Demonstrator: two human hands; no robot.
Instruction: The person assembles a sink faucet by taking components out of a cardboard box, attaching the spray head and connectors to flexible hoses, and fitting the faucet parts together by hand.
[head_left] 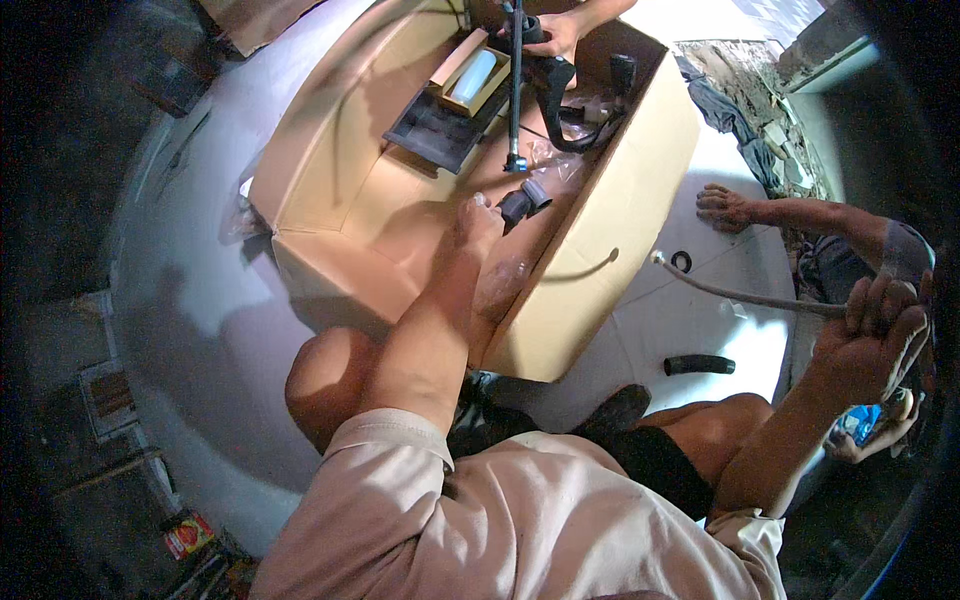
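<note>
Right hand [880, 335], nearest at the right edge: fingers closed round a grey hose [745, 296], long axis near level, free end pointing left. Left hand [478, 222] reaches into the open tan cardboard box [610, 215], fingers narrow, tips just beside two dark pipe fittings [524, 200]. Farther back, a small tan carton [470, 80] holds a pale tube; another person's hand [555, 35] grips a black rod [516, 85]

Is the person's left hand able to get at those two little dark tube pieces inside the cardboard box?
Probably yes. The left hand is already down in the open cardboard box, fingertips right beside the dark tube pieces, with nothing between them.
</note>
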